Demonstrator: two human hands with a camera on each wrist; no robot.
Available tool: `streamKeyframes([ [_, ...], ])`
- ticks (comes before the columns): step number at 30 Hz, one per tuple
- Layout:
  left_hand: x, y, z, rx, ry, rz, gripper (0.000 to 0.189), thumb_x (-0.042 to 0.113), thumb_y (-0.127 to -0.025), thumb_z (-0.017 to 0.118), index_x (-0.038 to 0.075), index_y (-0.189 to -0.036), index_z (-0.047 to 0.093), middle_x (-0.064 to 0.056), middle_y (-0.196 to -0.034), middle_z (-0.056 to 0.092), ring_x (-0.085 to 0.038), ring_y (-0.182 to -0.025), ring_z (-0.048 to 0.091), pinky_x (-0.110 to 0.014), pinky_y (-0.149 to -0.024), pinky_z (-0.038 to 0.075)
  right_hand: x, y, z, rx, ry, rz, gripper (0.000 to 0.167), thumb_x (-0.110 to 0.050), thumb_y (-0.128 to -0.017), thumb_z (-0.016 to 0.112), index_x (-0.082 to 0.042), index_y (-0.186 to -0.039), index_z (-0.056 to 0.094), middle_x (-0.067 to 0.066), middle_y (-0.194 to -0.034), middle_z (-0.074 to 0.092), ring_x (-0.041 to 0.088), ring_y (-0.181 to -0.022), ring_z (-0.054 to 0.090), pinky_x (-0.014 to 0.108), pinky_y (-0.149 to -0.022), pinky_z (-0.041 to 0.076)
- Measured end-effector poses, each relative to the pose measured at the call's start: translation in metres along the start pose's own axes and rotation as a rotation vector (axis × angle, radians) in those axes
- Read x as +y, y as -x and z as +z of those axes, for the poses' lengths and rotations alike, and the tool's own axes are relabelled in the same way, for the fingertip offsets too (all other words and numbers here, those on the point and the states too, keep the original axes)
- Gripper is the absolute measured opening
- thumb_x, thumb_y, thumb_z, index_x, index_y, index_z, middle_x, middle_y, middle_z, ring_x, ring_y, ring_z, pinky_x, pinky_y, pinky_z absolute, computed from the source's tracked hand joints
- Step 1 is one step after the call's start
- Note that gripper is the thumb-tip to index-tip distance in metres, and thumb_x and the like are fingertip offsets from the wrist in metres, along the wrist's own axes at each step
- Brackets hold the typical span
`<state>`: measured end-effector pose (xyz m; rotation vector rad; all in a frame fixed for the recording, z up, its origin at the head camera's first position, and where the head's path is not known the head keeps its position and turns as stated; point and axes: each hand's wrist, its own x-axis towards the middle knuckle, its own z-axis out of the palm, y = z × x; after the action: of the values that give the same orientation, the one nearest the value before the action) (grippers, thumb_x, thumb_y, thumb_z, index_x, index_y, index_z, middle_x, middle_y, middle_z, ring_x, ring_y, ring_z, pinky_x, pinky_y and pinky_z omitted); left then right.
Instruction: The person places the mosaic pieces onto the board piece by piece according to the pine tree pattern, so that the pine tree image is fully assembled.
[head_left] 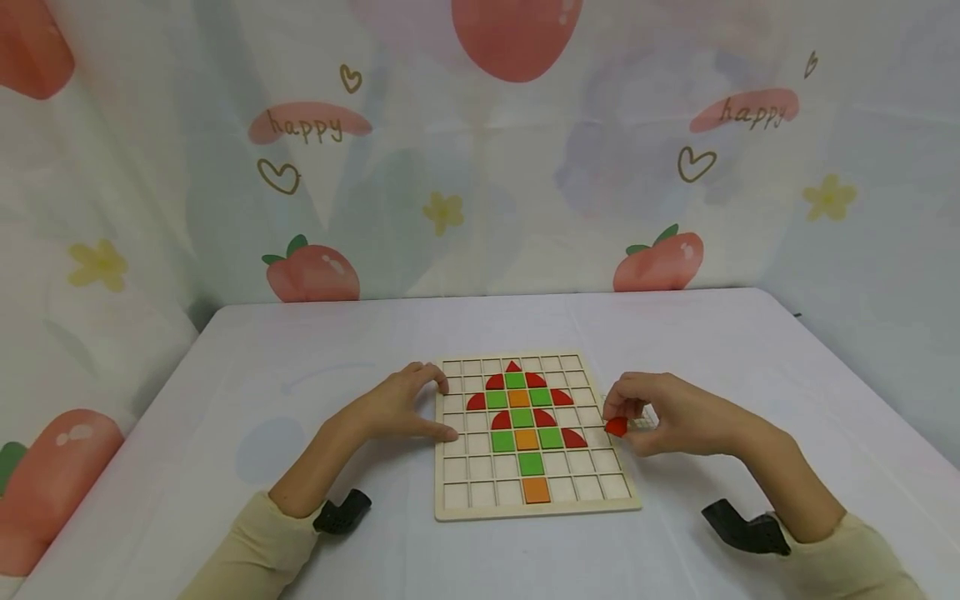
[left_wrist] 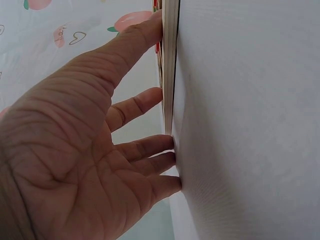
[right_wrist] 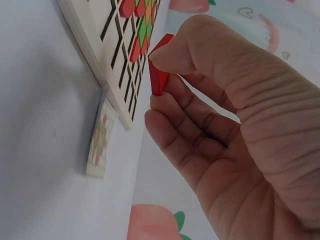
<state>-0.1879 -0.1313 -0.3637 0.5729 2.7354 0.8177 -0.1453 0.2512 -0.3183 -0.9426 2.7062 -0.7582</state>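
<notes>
A pale wooden grid board (head_left: 540, 512) lies on the table, with green and orange squares, red quarter-round pieces and one red triangle (head_left: 513, 367) set in its cells in a tree shape. At the board's left edge is my left hand (head_left: 397, 408), its thumb over the rim and its fingers fairly straight against the side. Just off the right edge, my right hand (head_left: 675, 412) pinches a red piece (right_wrist: 159, 75) between thumb and fingers. In the right wrist view that piece is held above the table, its outline partly hidden by the thumb.
A small card (right_wrist: 101, 145) printed with a coloured grid pattern lies beside the board's right edge, partly behind my right hand in the head view. White cloth covers the table (head_left: 375, 550). A printed curtain (head_left: 480, 167) hangs behind it. Black wrist devices (head_left: 746, 529) sit at both sleeves.
</notes>
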Motion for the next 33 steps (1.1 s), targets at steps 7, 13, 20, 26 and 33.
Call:
streamKeyframes([
  [7, 0.000, 0.001, -0.001, -0.002, 0.001, 0.007, 0.057, 0.042, -0.076, 0.091, 0.022, -0.117, 0.057, -0.011, -0.145, 0.050, -0.031, -0.132, 0.049, -0.054, -0.108, 0.044, -0.011, -0.014, 0.009, -0.027, -0.024, -0.027, 0.029, -0.003, -0.080, 0.076, -0.021, -0.101, 0.067, -0.010, -0.095, 0.060, 0.018, -0.090, 0.056, 0.028, -0.078, 0.051],
  [13, 0.001, 0.001, -0.002, -0.003, 0.000, 0.003, 0.058, 0.042, -0.075, 0.091, 0.022, -0.117, 0.057, -0.011, -0.143, 0.051, -0.030, -0.131, 0.050, -0.054, -0.108, 0.044, -0.021, -0.026, 0.015, -0.050, -0.010, -0.042, 0.029, -0.004, -0.079, 0.077, -0.022, -0.101, 0.067, -0.010, -0.096, 0.060, 0.018, -0.093, 0.056, 0.030, -0.081, 0.052],
  [20, 0.000, 0.001, -0.001, 0.000, -0.009, 0.013, 0.057, 0.044, -0.076, 0.091, 0.022, -0.116, 0.057, -0.009, -0.140, 0.052, -0.029, -0.128, 0.051, -0.053, -0.107, 0.045, -0.032, -0.040, 0.022, -0.076, 0.009, -0.066, 0.028, -0.005, -0.080, 0.077, -0.022, -0.101, 0.067, -0.011, -0.095, 0.060, 0.017, -0.093, 0.056, 0.031, -0.082, 0.053],
  [26, -0.002, 0.000, -0.001, 0.001, -0.009, 0.010, 0.057, 0.045, -0.076, 0.091, 0.023, -0.116, 0.057, -0.008, -0.141, 0.051, -0.028, -0.128, 0.050, -0.053, -0.107, 0.045, -0.041, -0.054, 0.030, -0.094, 0.013, -0.118, 0.027, -0.004, -0.082, 0.076, -0.021, -0.101, 0.067, -0.011, -0.095, 0.059, 0.017, -0.092, 0.057, 0.032, -0.081, 0.053],
  [33, -0.002, 0.000, -0.001, -0.003, -0.002, 0.020, 0.057, 0.044, -0.076, 0.090, 0.022, -0.117, 0.057, -0.009, -0.141, 0.052, -0.028, -0.128, 0.051, -0.052, -0.107, 0.045, -0.056, -0.070, 0.037, -0.120, 0.015, -0.152, 0.027, -0.004, -0.081, 0.075, -0.020, -0.100, 0.066, -0.009, -0.092, 0.059, 0.017, -0.088, 0.056, 0.031, -0.077, 0.051],
])
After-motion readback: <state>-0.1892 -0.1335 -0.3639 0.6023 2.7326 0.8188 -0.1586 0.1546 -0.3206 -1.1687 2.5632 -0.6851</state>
